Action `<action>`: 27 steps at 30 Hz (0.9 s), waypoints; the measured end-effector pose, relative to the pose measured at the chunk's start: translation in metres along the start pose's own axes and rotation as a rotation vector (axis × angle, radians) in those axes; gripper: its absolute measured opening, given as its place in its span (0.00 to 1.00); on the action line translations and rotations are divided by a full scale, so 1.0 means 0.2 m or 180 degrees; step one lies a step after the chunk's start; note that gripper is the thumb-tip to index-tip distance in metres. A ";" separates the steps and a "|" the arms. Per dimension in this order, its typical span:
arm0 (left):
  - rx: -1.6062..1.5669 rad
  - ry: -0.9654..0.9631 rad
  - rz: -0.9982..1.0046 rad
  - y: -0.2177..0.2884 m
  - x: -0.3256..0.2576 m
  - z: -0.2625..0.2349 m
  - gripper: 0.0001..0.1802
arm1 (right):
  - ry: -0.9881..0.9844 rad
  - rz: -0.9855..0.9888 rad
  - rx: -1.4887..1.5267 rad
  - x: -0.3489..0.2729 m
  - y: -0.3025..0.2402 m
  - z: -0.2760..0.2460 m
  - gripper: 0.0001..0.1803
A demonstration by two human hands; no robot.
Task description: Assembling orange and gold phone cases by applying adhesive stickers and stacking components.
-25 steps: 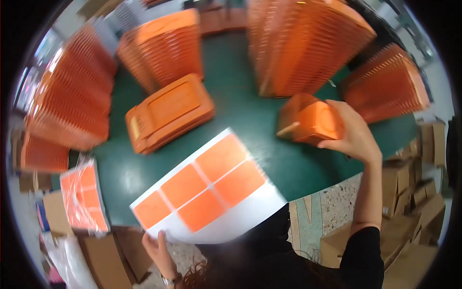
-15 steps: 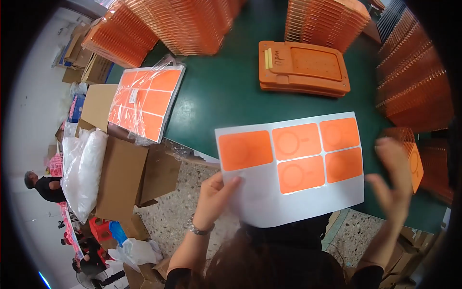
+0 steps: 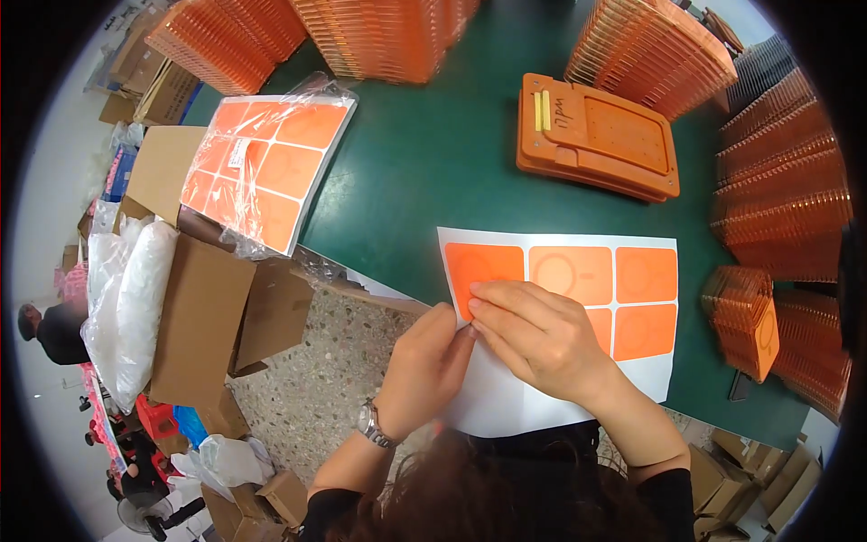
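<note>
A white sheet of orange stickers [image 3: 632, 379] lies tilted over the near edge of the green table. Its lower left part is bare white backing. At its left edge my left hand [image 3: 423, 361] is closed in a pinch on the sheet, a metal watch on that wrist. My right hand [image 3: 546, 339] reaches across the sheet with its fingers pressed together at the lower corner of the upper left orange sticker [image 3: 483, 260]. That corner is hidden under the fingertips, so whether it has lifted cannot be seen. Part of another sticker is covered by the right hand.
An orange mould-like block [image 3: 623, 135] rests on the green table [image 3: 406, 172]. Stacks of orange trays [image 3: 777, 190] line the back and right. A plastic-wrapped pile of sticker sheets [image 3: 262, 163] sits at the left edge. Beyond it stands an open cardboard box [image 3: 199, 316].
My right hand has come from beyond the sheet's right edge onto the upper left sticker. My left hand has moved right and up along the sheet's left edge. The view has shifted slightly.
</note>
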State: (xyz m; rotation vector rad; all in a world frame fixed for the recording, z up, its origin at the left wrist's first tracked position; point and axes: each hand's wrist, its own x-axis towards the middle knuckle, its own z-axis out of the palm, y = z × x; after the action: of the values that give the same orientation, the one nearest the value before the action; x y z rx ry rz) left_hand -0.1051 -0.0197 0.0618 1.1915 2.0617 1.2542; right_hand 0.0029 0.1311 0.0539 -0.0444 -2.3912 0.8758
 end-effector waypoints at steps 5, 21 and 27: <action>0.0070 -0.0131 0.0117 -0.01 0.04 -0.01 0.10 | 0.0237 0.0324 0.0238 -0.01 0.02 0.04 0.07; 0.0609 0.0132 -0.0710 -0.18 0.28 -0.10 0.39 | 0.0459 0.0822 -0.1709 0.47 0.48 -0.97 0.07; 0.1111 0.0513 0.0479 0.01 0.77 -0.20 0.36 | -0.0558 0.1168 -0.1951 0.68 0.77 -0.84 0.09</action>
State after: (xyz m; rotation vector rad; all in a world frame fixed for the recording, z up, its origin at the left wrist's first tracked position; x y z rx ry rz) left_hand -0.2138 0.0928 0.0921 1.4632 2.4215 1.1159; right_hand -0.0453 0.3789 0.1343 -0.6852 -2.7802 0.2663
